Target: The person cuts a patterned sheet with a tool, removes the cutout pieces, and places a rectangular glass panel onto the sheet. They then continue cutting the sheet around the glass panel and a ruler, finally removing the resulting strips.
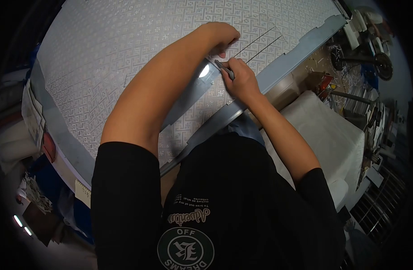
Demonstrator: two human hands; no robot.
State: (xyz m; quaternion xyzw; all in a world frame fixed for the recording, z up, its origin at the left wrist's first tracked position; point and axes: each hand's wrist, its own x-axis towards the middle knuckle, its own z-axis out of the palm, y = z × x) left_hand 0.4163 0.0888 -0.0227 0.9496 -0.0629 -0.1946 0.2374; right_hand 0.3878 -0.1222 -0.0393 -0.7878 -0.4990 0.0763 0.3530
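My right hand (243, 78) is closed around a dark grey utility knife (226, 71), whose tip points up and left toward the sheet. Just beyond it, my left hand (222, 37) bends down over the surface, mostly turned away, so its fingers are largely hidden. Below both hands lies a silvery sheet (125, 40) with a woven geometric pattern. A smooth bluish-grey strip (188, 96) runs under my left forearm, with a bright glare near its upper end. Two thin dark parallel lines (257, 42) cross the sheet beyond my right hand.
A grey metal edge (301, 51) borders the table on the right, and a curved rail (211, 123) lies close to my body. A pale cloth-covered surface (325, 130) stands at the right, near cluttered equipment. Papers and blue items (44, 173) fill the left side.
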